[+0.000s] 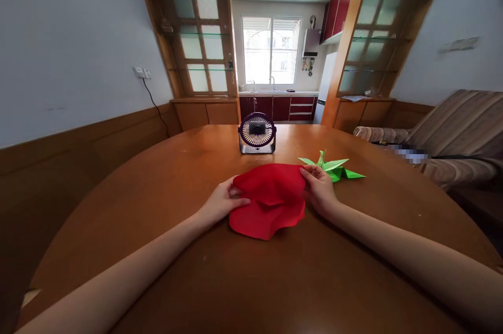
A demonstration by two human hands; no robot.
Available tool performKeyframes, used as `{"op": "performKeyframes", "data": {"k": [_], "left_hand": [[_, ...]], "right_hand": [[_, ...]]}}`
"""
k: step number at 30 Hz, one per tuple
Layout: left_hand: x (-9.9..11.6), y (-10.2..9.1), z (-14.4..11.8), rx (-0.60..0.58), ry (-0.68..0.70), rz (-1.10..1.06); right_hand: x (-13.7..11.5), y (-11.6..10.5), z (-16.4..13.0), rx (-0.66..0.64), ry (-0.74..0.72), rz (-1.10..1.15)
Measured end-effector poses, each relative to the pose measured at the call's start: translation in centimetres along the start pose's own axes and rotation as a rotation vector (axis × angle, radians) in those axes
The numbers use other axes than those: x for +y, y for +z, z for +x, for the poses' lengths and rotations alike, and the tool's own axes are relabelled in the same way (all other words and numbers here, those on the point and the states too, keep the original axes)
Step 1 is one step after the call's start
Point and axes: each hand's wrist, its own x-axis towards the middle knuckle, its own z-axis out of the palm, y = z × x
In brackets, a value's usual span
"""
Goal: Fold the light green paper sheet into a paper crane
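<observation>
You have the red paper [269,200] lying in the middle of the round wooden table [188,176], directly in front of you, with its far part folded over toward you and its near edge wavy and lifting off the wood. Your left hand [222,202] pinches the paper's left edge, thumb on top and fingers tucked beneath, and your right hand [320,190] grips the upper right corner between thumb and fingertips. To make this fold clean, keep both grips level with each other, draw the sheet taut between them so the slack in the near edge flattens out, and line up the edges before you press anything down; a crease set while the paper still billows will likely come out crooked. Once the corners agree, I would run a finger outward from the centre of the fold instead of pressing from one end. Just beyond your right hand, a finished green origami figure [334,167] sits on the table, close enough that a wide sweep of your wrist could knock it, so keep your movements small. A small purple desk fan [257,133] stands further back, well apart from the paper; whether it is running cannot be told. The tabletop is smooth and glossy, a good firm base for creasing. Beyond it, a doorway framed by wood-and-glass cabinets [200,40] opens onto a kitchen with a bright window [270,51], and a striped sofa [451,135] stands on your right.
</observation>
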Motion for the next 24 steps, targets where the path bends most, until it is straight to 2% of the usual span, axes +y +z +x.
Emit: {"op": "performKeyframes", "data": {"k": [5, 8, 11, 13, 18, 24], "left_hand": [[0.3, -0.5, 0.2, 0.259, 0.011, -0.034], [0.9, -0.7, 0.2, 0.309, -0.054, -0.141], [1.2, -1.0, 0.4, 0.382, -0.14, -0.246], [1.3, -1.3, 0.6, 0.42, -0.144, -0.278], [1.7, -2.3, 1.0, 0.439, -0.099, -0.245], [1.7, -2.1, 0.7, 0.32, -0.111, -0.251]], "right_hand": [[0.2, -0.7, 1.0, 0.083, -0.007, -0.039], [0.1, -1.1, 1.4, 0.086, -0.02, -0.072], [-0.2, -1.4, 1.5, 0.027, -0.024, -0.1], [-0.3, -1.5, 1.5, -0.016, -0.024, -0.125], [0.0, -1.6, 1.4, -0.048, -0.042, -0.205], [0.3, -1.7, 1.6, -0.113, -0.072, -0.275]]}}
